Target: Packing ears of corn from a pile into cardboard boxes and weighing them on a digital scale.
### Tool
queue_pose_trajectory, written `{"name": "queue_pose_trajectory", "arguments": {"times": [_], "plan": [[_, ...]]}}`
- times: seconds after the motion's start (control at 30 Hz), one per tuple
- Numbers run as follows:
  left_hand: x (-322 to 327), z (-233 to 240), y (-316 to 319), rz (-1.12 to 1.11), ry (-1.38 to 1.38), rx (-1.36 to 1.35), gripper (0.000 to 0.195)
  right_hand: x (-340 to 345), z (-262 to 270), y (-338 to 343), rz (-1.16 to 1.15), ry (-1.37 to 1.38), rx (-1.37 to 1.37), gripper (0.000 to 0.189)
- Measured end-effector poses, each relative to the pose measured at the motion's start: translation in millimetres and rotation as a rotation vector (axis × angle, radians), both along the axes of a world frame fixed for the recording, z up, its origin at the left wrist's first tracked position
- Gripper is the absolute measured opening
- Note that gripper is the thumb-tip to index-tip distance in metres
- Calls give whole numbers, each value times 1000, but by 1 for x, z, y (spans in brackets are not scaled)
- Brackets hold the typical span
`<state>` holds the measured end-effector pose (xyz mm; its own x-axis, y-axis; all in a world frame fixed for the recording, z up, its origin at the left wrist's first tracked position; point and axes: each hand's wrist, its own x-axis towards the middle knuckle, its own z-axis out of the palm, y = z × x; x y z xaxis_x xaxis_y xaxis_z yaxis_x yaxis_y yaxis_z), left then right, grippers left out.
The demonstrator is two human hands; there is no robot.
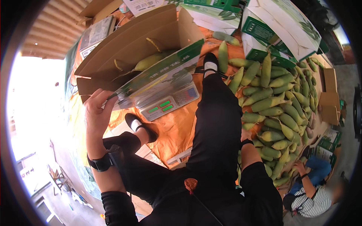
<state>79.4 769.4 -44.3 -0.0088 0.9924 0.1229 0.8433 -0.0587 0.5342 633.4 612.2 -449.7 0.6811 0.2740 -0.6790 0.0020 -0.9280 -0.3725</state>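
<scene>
My left hand (97,106) pinches the left corner of an open cardboard carton (133,34) between thumb and fingers. The carton's near side is printed green and white and bears writing. Inside lies a green radish (151,61), and two yellow rope handles hang on its inner wall. The carton rests on a digital scale (167,106) with lit green displays. My right hand (245,134) reaches down beside my right thigh to the heap of green radishes (271,106). The thigh hides most of its fingers, so what they hold does not show.
An orange tarpaulin (172,132) lies under the scale and my feet. More printed cartons (282,25) stand at the back right, behind the heap. Another box-like device (97,35) sits at the back left. A co-worker in a striped shirt (314,202) sits beyond the heap, lower right.
</scene>
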Motion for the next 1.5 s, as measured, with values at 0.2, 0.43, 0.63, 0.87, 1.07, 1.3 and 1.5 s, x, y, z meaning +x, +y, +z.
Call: {"name": "queue_pose_trajectory", "arguments": {"times": [0.2,0.43,0.63,0.87,1.07,1.3,1.5], "plan": [[-10,3,-9,15,36,16,7,-45,22,8,100,142,48,46],[-11,5,-9,-27,77,33,7,-56,113,-6,97,238,83,45],[-14,9,-16,-84,217,56,8,-66,171,30,302,266,432,59],[-14,10,-21,-158,212,83,9,-117,350,163,616,135,1087,65],[-21,16,-26,-114,191,34,12,-223,463,239,802,395,1462,58],[-22,9,-21,-136,200,84,13,-353,479,248,950,821,1279,49],[-20,12,-23,-120,187,72,11,-296,444,257,842,623,1171,29]]}}
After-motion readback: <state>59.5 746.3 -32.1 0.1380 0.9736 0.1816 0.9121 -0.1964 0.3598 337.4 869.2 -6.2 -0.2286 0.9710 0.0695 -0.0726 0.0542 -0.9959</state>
